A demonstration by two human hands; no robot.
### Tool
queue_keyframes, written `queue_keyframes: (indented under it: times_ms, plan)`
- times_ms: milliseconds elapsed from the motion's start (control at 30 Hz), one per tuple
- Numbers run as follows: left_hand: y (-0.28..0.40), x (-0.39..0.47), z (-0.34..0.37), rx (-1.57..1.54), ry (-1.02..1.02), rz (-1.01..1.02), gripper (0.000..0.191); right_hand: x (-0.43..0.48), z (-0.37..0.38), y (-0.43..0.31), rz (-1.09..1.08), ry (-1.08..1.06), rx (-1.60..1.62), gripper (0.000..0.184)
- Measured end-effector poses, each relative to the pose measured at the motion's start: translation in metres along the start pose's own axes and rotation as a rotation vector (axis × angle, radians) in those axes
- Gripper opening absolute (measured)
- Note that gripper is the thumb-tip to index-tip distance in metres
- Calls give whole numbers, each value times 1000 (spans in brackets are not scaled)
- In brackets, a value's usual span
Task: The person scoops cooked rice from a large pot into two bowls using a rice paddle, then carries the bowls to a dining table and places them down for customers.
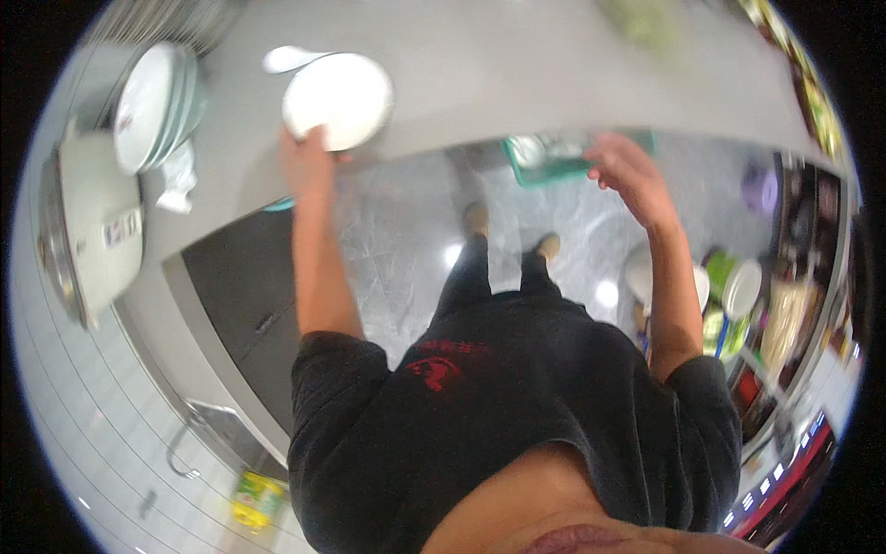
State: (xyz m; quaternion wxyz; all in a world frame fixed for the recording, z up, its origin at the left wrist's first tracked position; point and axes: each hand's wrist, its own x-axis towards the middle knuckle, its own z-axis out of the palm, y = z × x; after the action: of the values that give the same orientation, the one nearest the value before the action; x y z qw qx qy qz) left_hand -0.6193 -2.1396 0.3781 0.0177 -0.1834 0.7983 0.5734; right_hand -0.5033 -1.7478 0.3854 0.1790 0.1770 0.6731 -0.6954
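Note:
My left hand (309,156) grips the near rim of a round white bowl or plate (339,102) at the grey countertop's edge, thumb on top. A white spoon (291,59) lies beside it, its handle running to the dish. My right hand (616,163), slightly blurred, is raised with bent fingers over a green-rimmed container (547,161), which sits lower than the countertop (471,69); I see nothing held in it. The container has pale or clear contents that I cannot make out.
Stacked bowls (156,107) stand at the left, beside a lidded white appliance (104,228). A sink tap (178,450) and a yellow packet (256,500) are at lower left. On the right are shelves (796,277), a purple container (760,188) and green and white tubs (740,287).

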Motion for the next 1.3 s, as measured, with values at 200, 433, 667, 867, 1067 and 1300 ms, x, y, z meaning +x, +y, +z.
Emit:
queue_keyframes:
  times_ms: [200,433,667,867,1067,1300]
  plan:
    - [0,-27,-2,-259,-29,-56,37,-70,-53,140,200,210,123,37]
    - [-24,-138,68,1,-357,-159,36,-125,-60,336,568,245,183,30]
    - [-107,-151,267,633,-1115,390,26,-200,-34,453,607,285,341,28]
    - [-219,-98,425,758,-1119,279,34,-232,-10,511,725,340,127,25]
    - [-302,-68,535,1141,-1116,551,35,-221,18,533,599,518,-204,18]
    - [-346,-57,607,1517,-999,1122,35,-195,12,523,461,557,-328,11]
